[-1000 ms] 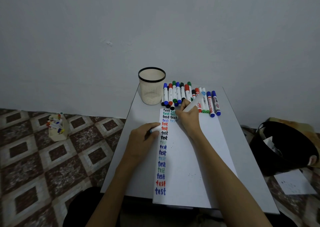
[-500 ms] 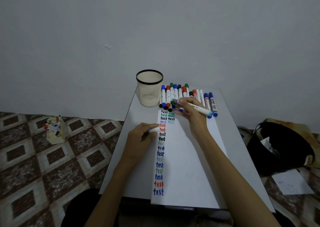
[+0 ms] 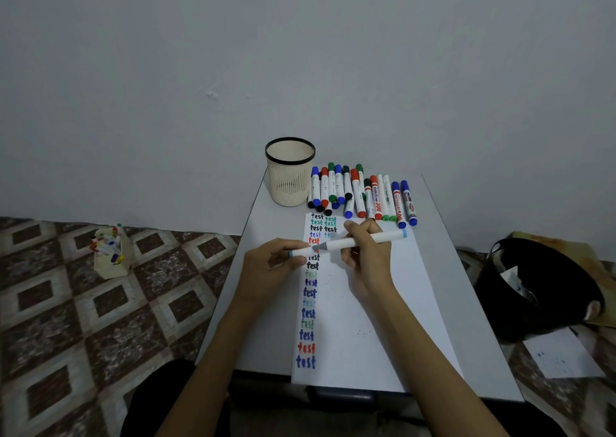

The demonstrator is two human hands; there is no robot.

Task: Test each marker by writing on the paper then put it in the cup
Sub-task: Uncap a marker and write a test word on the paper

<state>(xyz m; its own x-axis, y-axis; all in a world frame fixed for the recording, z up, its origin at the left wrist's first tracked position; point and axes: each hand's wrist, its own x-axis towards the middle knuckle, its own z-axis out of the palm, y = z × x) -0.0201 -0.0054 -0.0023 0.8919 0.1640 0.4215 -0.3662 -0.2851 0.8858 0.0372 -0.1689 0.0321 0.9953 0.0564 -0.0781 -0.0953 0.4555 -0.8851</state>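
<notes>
My right hand (image 3: 368, 256) grips a white marker (image 3: 388, 237) with a light blue end, held level over the paper (image 3: 373, 320). Its grey tip points left, right at the mouth of a white cap (image 3: 299, 253) pinched in my left hand (image 3: 273, 270). The paper carries a column of "test" words in several colours down its left side and a short second column at the top. A beige mesh cup (image 3: 289, 171) with a black rim stands at the table's far left and looks empty. Several capped markers (image 3: 361, 193) lie in a row right of the cup.
The small grey table (image 3: 466, 303) stands against a pale wall. A beige holder with markers (image 3: 110, 253) sits on the patterned floor at left. A black bag (image 3: 536, 286) and a loose sheet (image 3: 560, 356) lie on the floor at right.
My right hand lifted the marker off the top of the paper, turned it level and brought its tip left and down toward the cap in my left hand.
</notes>
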